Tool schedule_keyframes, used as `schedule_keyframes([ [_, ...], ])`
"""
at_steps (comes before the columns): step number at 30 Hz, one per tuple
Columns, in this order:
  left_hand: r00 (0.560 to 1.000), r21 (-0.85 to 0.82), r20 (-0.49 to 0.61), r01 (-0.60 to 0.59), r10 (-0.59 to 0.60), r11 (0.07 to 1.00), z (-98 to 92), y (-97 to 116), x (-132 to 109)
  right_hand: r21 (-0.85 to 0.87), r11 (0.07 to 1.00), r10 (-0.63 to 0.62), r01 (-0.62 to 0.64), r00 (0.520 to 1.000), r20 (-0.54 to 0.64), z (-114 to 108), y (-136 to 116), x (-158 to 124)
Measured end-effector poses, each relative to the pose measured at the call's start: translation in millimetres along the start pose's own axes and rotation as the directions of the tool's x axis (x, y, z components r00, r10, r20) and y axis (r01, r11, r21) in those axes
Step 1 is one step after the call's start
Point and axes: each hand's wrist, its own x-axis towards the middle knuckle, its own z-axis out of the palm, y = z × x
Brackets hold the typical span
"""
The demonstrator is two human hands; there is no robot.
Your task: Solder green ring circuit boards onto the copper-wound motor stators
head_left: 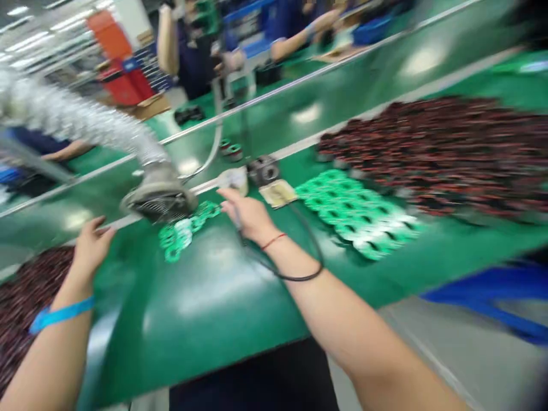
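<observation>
The picture is smeared by motion. My right hand point(247, 214), with a red thread round its wrist, is closed on a thin tool whose black cable point(295, 274) loops back under my forearm. It hovers beside a small heap of green ring-shaped parts point(184, 231) on the green table point(205, 308). My left hand point(92, 245), with a blue wristband, is held above the table with its fingers loosely apart and nothing in it, near the round hood point(158, 197) of a silvery ribbed hose point(85, 123).
A wide spread of green rings point(355, 211) lies to the right, with a big heap of dark red-and-black parts point(449, 154) behind it and another heap point(21, 302) at the left. A grey device point(263, 169) and a yellowish pad point(278, 193) sit behind my right hand. Other people work across the belt point(192, 51).
</observation>
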Motion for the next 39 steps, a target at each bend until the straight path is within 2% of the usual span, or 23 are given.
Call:
schedule_keyframes([
  [2, 0.987, -0.077, -0.012, 0.160, -0.162, 0.984, 4.1, -31, -22, 0.057, 0.992, 0.116, -0.112, 0.991, -0.065, 12, 6, -1],
  [4, 0.984, -0.118, 0.022, 0.181, -0.179, 0.976, 8.0, -42, -40, 0.063, 0.988, 0.141, -0.138, 0.988, -0.057, 20, 5, -6],
  [6, 0.994, -0.165, 0.103, 0.063, -0.046, 0.984, 7.3, -41, -57, 0.053, 0.993, 0.104, -0.101, 0.994, -0.042, 27, -2, -14],
  [9, 0.963, -0.135, 0.202, -0.152, 0.177, 0.979, -0.2, -35, -83, 0.051, 0.999, -0.011, 0.009, 1.000, 0.026, 42, -11, -25],
  [11, 0.959, -0.058, 0.214, -0.175, 0.184, 0.983, -2.4, -33, -94, 0.004, 0.998, -0.059, 0.059, 0.995, 0.082, 52, -13, -30],
  [13, 0.970, 0.016, 0.205, -0.133, 0.127, 0.991, 4.5, -28, -97, -0.061, 0.995, -0.069, 0.076, 0.992, 0.102, 59, -12, -31],
  [15, 0.969, 0.082, 0.237, -0.097, 0.075, 0.992, 22.8, -17, -93, -0.112, 0.991, -0.062, 0.072, 0.994, 0.095, 61, -11, -29],
  [21, 0.940, 0.014, 0.284, -0.202, 0.190, 0.979, 98.3, 52, -76, -0.240, 0.967, -0.052, 0.084, 0.989, 0.136, 63, -11, -8],
  [23, 0.940, 0.011, 0.284, -0.200, 0.188, 0.980, 113.0, 70, -78, -0.263, 0.961, -0.045, 0.086, 0.987, 0.157, 67, -10, 2],
  [26, 0.948, 0.021, 0.279, -0.168, 0.156, 0.986, 123.9, 88, -86, -0.269, 0.959, -0.039, 0.093, 0.979, 0.198, 73, -11, 9],
  [32, 0.942, 0.009, 0.313, -0.130, 0.121, 0.991, 131.7, 118, -102, -0.224, 0.964, -0.076, 0.143, 0.956, 0.284, 59, -13, -8],
  [35, 0.933, -0.019, 0.335, -0.135, 0.133, 0.991, 124.6, 126, -104, -0.202, 0.968, -0.087, 0.147, 0.957, 0.278, 49, -17, -20],
  [37, 0.934, -0.043, 0.307, -0.177, 0.182, 0.983, 111.3, 121, -106, -0.200, 0.972, -0.076, 0.127, 0.967, 0.244, 46, -21, -27],
  [39, 0.952, -0.023, 0.228, -0.204, 0.204, 0.979, 90.4, 100, -111, -0.205, 0.974, -0.052, 0.090, 0.982, 0.183, 45, -29, -34],
])
